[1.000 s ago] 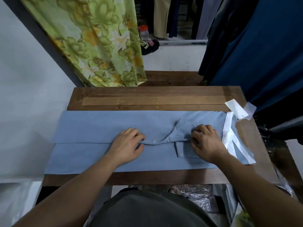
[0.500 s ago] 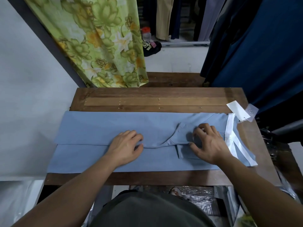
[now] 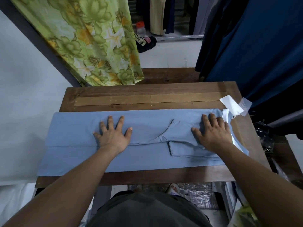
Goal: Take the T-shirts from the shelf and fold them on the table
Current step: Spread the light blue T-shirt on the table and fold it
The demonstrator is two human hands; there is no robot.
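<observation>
Tabletop T-shirt lies under 2 flat hands.

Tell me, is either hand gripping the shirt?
No. The left hand and the right hand both lie flat with fingers spread on the shirt.

No legible text, brand or number was found. A white paper tag and a translucent tag were seen at the table's two o'clock corner, tied to the collar end of the blue T-shirt; a faint round mark was printed on the translucent one, too small to be read. A striped label on a dark bundle at twelve o'clock was blurred.
</observation>
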